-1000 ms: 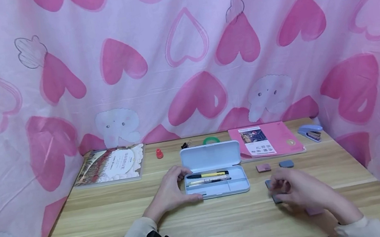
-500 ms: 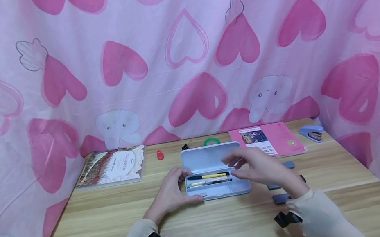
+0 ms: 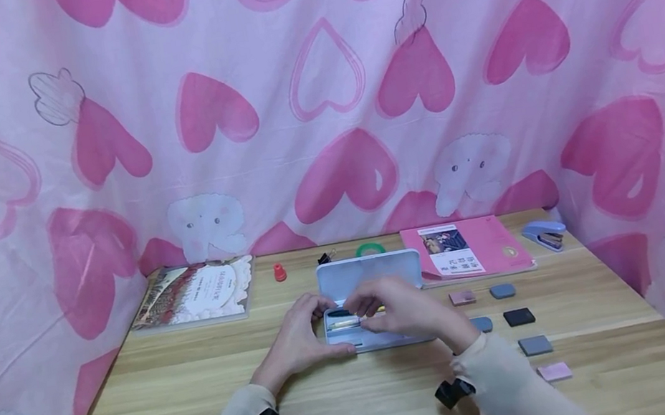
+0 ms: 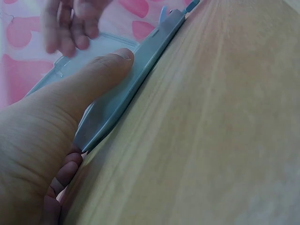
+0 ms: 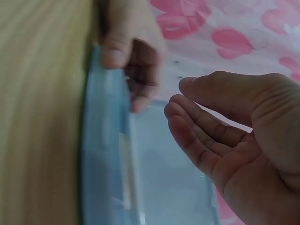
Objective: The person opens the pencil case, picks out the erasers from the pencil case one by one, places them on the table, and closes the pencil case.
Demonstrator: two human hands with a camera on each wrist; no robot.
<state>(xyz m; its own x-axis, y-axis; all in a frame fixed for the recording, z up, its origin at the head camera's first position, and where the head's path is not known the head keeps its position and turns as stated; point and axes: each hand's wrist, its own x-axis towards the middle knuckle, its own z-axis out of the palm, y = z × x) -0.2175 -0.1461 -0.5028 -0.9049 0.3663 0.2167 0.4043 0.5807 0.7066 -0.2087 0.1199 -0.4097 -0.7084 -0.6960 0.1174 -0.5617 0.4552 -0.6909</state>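
Observation:
A pale blue pencil case [image 3: 402, 341] lies on the table with its lid [image 3: 369, 271] raised. Its left end is gripped by my left hand [image 3: 298, 340], thumb along the front edge and fingers behind. Over the tray hovers my right hand [image 3: 397, 306], its fingers loosely bent and apart from the thumb in the right wrist view, with nothing seen between them. Beneath it lie a black-and-yellow pen [image 3: 339, 314] and a clear pen [image 3: 343, 324], both partly hidden. The left wrist view shows the thumb [image 4: 110, 65] on the case rim.
Right of the case sit several small eraser-like blocks, among them a black one [image 3: 519, 316], a grey one [image 3: 536, 346] and a pink one [image 3: 554, 372]. Farther back are a pink booklet [image 3: 488, 244], a stapler [image 3: 544, 234], green tape [image 3: 370, 249], a binder clip [image 3: 324, 257] and a picture book [image 3: 192, 293].
My right hand has moved left from the blocks to above the pencil case's tray, uncovering several blocks at the right. The left hand keeps its grip in the same place.

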